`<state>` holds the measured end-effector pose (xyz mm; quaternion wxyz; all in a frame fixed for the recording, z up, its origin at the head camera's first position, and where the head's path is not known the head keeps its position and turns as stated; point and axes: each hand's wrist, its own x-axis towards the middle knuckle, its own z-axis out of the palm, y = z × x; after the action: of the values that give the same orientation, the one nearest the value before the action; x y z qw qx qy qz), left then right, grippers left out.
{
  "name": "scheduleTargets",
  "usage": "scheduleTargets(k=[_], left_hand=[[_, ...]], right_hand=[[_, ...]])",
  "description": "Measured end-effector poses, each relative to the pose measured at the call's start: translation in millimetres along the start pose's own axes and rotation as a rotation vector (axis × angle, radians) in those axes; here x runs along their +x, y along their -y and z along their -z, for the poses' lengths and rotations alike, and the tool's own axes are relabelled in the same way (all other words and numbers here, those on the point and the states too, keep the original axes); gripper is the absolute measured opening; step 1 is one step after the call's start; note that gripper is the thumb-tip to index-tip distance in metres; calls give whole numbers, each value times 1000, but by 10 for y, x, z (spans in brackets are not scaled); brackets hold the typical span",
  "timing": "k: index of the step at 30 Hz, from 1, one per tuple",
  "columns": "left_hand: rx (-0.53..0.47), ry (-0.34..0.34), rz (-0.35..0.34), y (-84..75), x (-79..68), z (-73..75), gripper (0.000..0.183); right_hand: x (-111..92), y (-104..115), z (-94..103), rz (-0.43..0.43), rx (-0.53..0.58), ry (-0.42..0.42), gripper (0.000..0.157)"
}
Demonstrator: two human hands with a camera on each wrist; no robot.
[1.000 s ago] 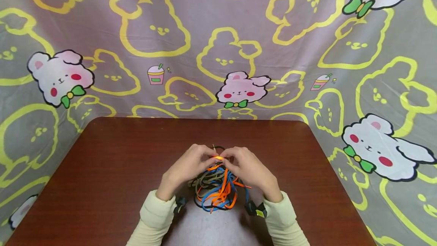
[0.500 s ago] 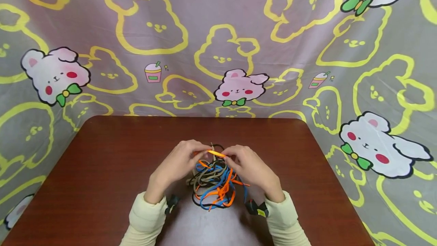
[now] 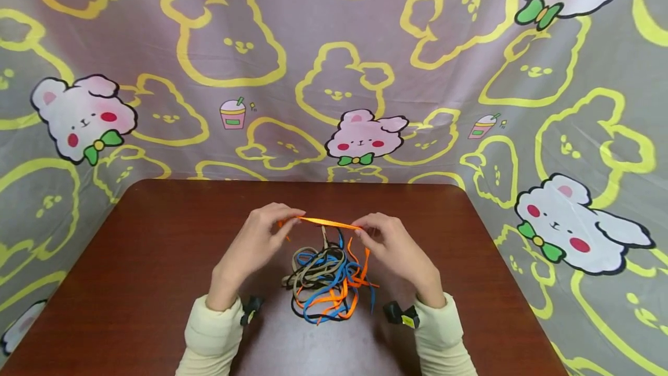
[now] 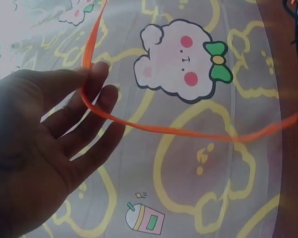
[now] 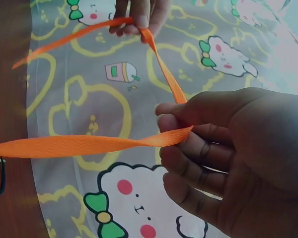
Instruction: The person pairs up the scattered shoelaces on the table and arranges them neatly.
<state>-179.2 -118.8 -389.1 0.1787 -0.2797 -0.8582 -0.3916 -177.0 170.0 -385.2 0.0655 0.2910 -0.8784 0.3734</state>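
A flat orange shoelace is stretched between my two hands above the far side of a tangled pile of laces. My left hand pinches it between thumb and forefinger, and a short loose end trails away past the other fingers. With thumb and forefinger my right hand pinches the other side of the stretch. From there the lace runs down toward the pile, showing its flat weave in the right wrist view. Blue, black, olive and more orange strands lie looped together in the pile.
The pile lies on a brown wooden table with rounded far corners. A cloth printed with bunnies hangs behind and along both sides. A dark strapped device sits at each wrist, beside pale sleeves.
My hands have moved apart, the left one farther left and away from me. The orange stretch between them has grown longer, and a loose end now shows below the left hand.
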Motion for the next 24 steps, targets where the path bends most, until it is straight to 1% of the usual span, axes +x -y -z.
scheduleTargets(k=[5,11,14,19,24], left_hand=[[40,-65,-13,25,-6,36,20],[49,-84,-1,36,-12,68,29],[56,-105,4,43,-19,85,31],[75,-174,-11,78,-28,108,27],[56,-238,-29,113,-38,135,24]], right_hand=[[-5,-54,47,-20,-9,-30,13],[1,-121,85,-18,-5,-61,16],[-4,-148,104,-20,-6,-80,17],[-27,-167,162,-34,-8,-112,19],[-55,-194,210,-37,-17,-137,18]])
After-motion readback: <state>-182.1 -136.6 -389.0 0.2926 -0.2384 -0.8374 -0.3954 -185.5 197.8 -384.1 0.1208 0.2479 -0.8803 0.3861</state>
